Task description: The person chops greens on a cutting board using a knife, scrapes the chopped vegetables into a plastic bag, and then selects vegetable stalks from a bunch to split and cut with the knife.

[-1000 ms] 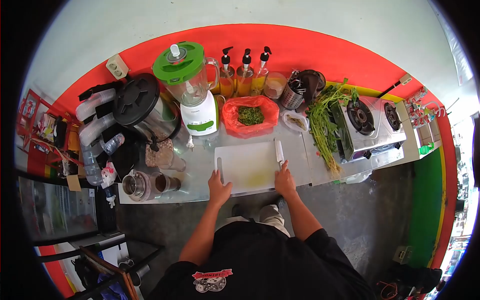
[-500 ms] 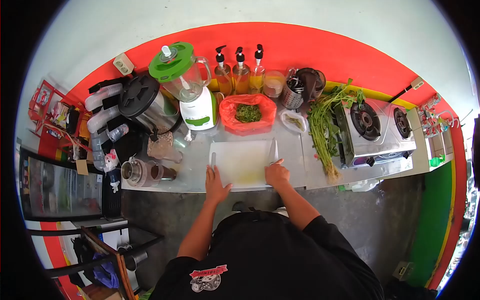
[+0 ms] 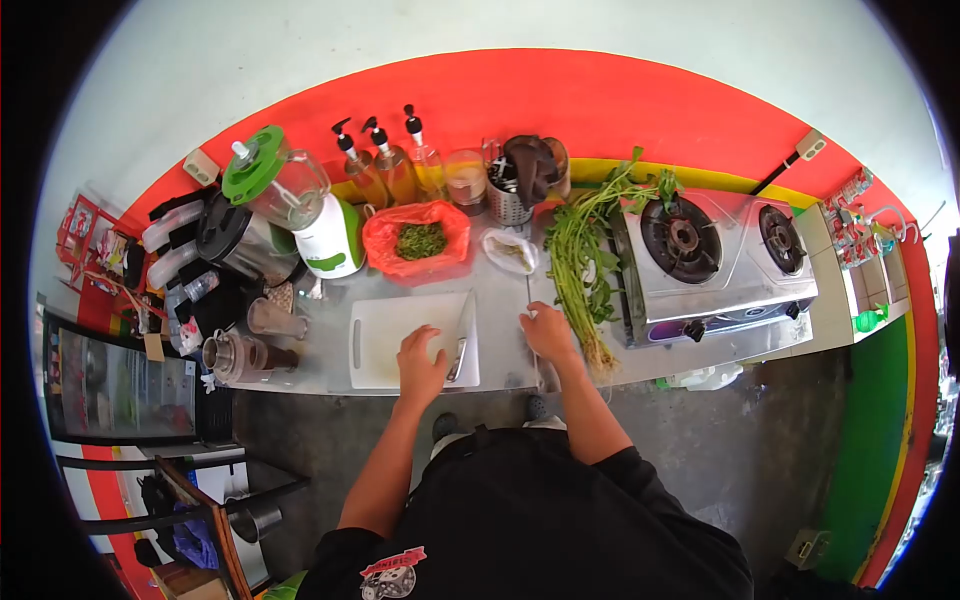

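Observation:
A white cutting board lies on the metal counter. On its right side rests a kitchen knife, blade pointing away from me. My left hand hovers over the board's front part beside the knife handle, fingers apart and holding nothing. Right of the board, my right hand is above the counter with loosely bent fingers and nothing visible in it. Just beyond that hand lies a bunch of leafy green stems, roots toward me. A red plastic bag holding chopped greens stands behind the board.
A two-burner gas stove stands at the right. Along the back are a green-lidded blender, several pump bottles and a metal utensil holder. A small plastic container sits behind my right hand. Jars occupy the left.
My right hand has left the knife on the board and moved right, toward the greens. My left hand has lifted from the board's left front edge. The view has shifted right.

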A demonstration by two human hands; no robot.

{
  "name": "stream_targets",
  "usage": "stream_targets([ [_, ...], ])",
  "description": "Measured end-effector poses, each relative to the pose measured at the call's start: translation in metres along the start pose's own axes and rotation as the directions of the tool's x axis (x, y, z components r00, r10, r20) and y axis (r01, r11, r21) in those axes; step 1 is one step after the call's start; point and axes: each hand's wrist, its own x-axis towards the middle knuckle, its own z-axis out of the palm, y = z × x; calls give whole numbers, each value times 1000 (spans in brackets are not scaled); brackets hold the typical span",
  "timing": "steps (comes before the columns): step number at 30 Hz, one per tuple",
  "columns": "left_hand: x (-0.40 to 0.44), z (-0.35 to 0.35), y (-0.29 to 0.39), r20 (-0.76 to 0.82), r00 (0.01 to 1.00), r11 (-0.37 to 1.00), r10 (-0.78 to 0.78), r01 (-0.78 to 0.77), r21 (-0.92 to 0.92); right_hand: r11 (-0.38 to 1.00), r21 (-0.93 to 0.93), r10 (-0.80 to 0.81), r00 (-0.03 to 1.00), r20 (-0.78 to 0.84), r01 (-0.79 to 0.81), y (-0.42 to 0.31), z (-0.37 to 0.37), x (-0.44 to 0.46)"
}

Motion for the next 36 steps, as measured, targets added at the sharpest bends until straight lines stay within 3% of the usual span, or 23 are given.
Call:
stream_targets([
  [2,10,14,28,116,989,987,92,-75,-143,982,165,103,993,-66,-91,16,-24,5],
  [3,14,20,48,117,987,984,114,-96,-151,987,156,70,988,-139,-48,23,-34,4],
  [4,17,31,59,119,986,983,119,-100,-153,987,155,72,987,-143,-50,29,-44,3],
  [6,23,53,79,263,957,939,126,-29,-342,962,225,184,977,-106,-157,43,-64,1],
  [7,27,65,90,276,949,923,154,-39,-382,980,187,103,976,-194,-66,59,-63,0],
  [12,36,133,130,378,904,857,202,24,-514,993,83,98,973,-210,-82,102,-74,-7],
  [16,30,161,157,452,878,875,158,87,-476,995,67,86,978,-190,-75,128,-69,-13],
  [18,25,171,161,483,864,890,142,103,-445,978,181,122,987,-101,-103,134,-68,-17],
  [24,20,177,166,499,855,952,144,17,-305,958,279,103,991,-90,-74,137,-68,-17],
  [26,18,174,167,475,841,952,257,-138,-272,945,327,72,991,-111,-32,144,-61,-14],
  [29,14,173,166,504,813,955,292,-215,-206,965,262,57,993,-106,-28,144,-58,-8],
  [36,7,157,169,593,782,981,193,-144,-129,958,287,49,988,-150,-4,148,-53,2],
])
